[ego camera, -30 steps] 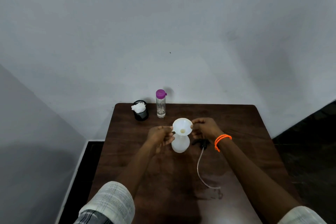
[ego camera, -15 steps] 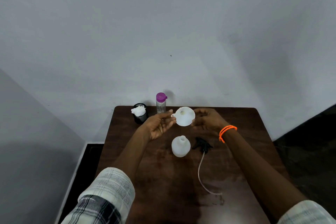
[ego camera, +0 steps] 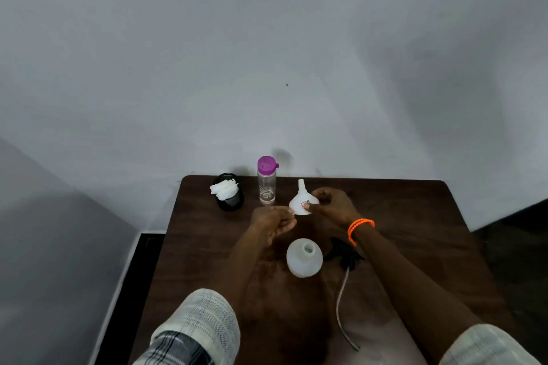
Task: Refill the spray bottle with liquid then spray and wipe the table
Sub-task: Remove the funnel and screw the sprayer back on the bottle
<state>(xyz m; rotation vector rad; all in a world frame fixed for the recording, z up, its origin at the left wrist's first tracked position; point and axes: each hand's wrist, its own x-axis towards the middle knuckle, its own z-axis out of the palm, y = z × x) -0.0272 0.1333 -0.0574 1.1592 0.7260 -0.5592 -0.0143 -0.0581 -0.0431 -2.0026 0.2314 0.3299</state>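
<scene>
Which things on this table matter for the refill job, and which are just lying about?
In use:
white plastic funnel, held by both hands
open white spray bottle
black spray head with tube
clear bottle with purple cap
white tissues in black cup, probably for wiping

Lying about:
nothing else on the brown wooden table

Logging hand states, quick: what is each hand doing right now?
Left hand: pinches the rim of the white funnel.
Right hand: grips the funnel's bowl, spout pointing up.
</scene>
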